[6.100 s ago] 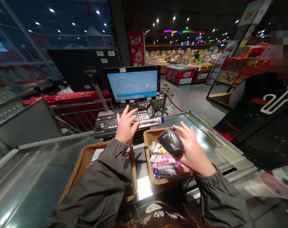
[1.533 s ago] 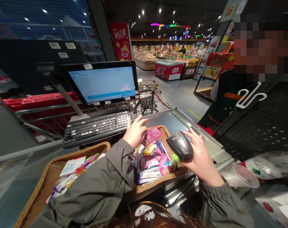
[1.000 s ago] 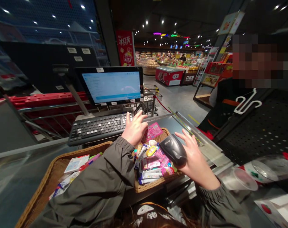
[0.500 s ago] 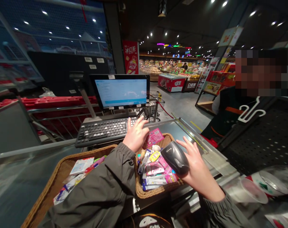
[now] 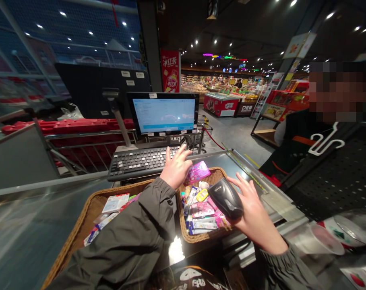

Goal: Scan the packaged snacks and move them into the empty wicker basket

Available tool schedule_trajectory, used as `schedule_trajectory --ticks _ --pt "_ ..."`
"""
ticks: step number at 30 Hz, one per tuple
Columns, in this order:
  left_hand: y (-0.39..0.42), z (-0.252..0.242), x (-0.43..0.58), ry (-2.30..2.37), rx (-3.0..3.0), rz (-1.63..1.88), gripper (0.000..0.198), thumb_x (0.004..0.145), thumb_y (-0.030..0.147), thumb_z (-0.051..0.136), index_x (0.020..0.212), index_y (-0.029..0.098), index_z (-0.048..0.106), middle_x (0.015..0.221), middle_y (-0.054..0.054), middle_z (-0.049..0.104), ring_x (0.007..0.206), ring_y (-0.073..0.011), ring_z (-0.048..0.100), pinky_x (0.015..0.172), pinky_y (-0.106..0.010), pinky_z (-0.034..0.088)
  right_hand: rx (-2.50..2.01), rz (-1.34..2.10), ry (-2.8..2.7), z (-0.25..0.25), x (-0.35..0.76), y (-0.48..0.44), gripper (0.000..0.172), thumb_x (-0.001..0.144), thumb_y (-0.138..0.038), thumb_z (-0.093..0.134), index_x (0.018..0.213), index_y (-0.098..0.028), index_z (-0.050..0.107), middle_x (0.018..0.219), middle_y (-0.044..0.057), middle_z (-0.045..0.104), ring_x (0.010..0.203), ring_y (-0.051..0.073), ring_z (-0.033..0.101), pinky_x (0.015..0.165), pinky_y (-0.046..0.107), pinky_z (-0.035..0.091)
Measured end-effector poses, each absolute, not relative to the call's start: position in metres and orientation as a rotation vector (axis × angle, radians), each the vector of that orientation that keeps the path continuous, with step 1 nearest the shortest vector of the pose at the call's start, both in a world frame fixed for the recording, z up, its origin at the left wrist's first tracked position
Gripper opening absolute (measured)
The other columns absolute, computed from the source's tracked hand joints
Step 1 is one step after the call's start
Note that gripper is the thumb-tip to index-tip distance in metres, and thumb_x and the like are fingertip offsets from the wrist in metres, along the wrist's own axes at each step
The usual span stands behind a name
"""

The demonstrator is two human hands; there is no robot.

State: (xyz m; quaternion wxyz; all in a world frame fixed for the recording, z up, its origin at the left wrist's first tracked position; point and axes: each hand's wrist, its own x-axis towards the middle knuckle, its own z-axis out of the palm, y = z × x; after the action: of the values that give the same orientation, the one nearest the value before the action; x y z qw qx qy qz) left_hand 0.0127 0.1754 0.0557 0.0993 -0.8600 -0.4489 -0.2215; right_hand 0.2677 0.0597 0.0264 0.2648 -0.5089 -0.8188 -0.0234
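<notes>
My right hand point(image 5: 251, 205) is round a black barcode scanner point(image 5: 225, 198), held over a wicker basket point(image 5: 197, 238). Its fingertips reach forward past the scanner's far side. My left hand point(image 5: 176, 167) is at the right end of a black keyboard point(image 5: 140, 161), two fingers stretched over the keys. A shiny pink packet point(image 5: 199, 172) sticks out from under this hand's thumb side, above the basket's far rim; the grip itself is hidden. Several small packets, tubes and a yellow item point(image 5: 201, 195) fill the basket below.
A lit monitor point(image 5: 164, 114) stands behind the keyboard. Another wicker basket point(image 5: 77, 225) with boxed and bagged goods lies on the left, partly behind my sleeve. A person point(image 5: 294, 149) stands at the right, beyond a white hanger point(image 5: 326, 141). Plastic tubs point(image 5: 324, 239) are at lower right.
The whole view has shifted slightly. The pink packet has tilted and catches the light differently, near my left hand. My right hand still has the scanner over the basket.
</notes>
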Motion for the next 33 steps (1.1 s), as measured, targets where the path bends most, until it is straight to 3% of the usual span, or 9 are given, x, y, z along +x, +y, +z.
schedule_trajectory --ticks 5,14,18,21,29,33 --pt "0.175 0.051 -0.003 -1.319 -2.524 -0.708 0.023 0.095 0.022 0.048 0.085 0.020 0.068 0.139 -0.008 0.057 0.145 -0.0302 0.031 0.115 -0.070 -0.002 -1.378 -0.076 -2.228 0.026 0.253 0.055 0.049 0.080 -0.025 0.058 0.129 -0.021 0.055 0.144 0.016 0.047 0.147 0.038 0.025 0.113 0.072 0.020" --pt "0.161 0.046 -0.055 -1.363 -2.480 -0.686 0.023 0.095 0.022 0.049 0.084 0.019 0.069 0.133 -0.011 0.061 0.141 -0.0331 0.039 0.112 -0.074 0.010 -1.351 -0.106 -2.218 0.026 0.224 0.051 0.051 0.077 -0.023 0.058 0.128 -0.021 0.054 0.145 0.016 0.047 0.145 0.040 0.027 0.113 0.072 0.021" --pt "0.149 0.037 -0.087 -1.432 -2.475 -0.661 0.022 0.093 0.022 0.051 0.082 0.020 0.070 0.130 -0.010 0.062 0.139 -0.0328 0.041 0.113 -0.074 0.008 -1.307 -0.074 -2.245 0.029 0.202 0.049 0.058 0.075 -0.019 0.055 0.133 -0.020 0.050 0.146 0.016 0.046 0.145 0.040 0.027 0.112 0.073 0.022" --pt "0.138 0.029 -0.113 -1.513 -2.477 -0.636 0.021 0.092 0.022 0.053 0.081 0.020 0.070 0.129 -0.010 0.063 0.139 -0.0332 0.040 0.113 -0.074 0.006 -1.261 -0.047 -2.268 0.031 0.184 0.049 0.053 0.076 -0.022 0.057 0.129 -0.020 0.052 0.145 0.016 0.046 0.145 0.040 0.027 0.112 0.072 0.022" --pt "0.104 -0.018 -0.171 -1.746 -2.608 -0.321 0.021 0.090 0.021 0.054 0.080 0.022 0.073 0.119 -0.006 0.069 0.136 -0.0305 0.044 0.115 -0.071 -0.001 -1.179 -0.019 -2.343 0.033 0.149 0.053 0.045 0.077 -0.025 0.057 0.122 -0.019 0.055 0.144 0.018 0.047 0.145 0.041 0.027 0.112 0.073 0.020" --pt "0.083 -0.055 -0.169 -1.819 -2.718 -0.114 0.018 0.085 0.019 0.058 0.076 0.020 0.073 0.123 -0.007 0.068 0.136 -0.0326 0.043 0.117 -0.067 0.002 -1.157 -0.023 -2.365 0.033 0.137 0.054 0.043 0.077 -0.026 0.059 0.120 -0.019 0.057 0.144 0.017 0.047 0.146 0.040 0.026 0.112 0.071 0.023"
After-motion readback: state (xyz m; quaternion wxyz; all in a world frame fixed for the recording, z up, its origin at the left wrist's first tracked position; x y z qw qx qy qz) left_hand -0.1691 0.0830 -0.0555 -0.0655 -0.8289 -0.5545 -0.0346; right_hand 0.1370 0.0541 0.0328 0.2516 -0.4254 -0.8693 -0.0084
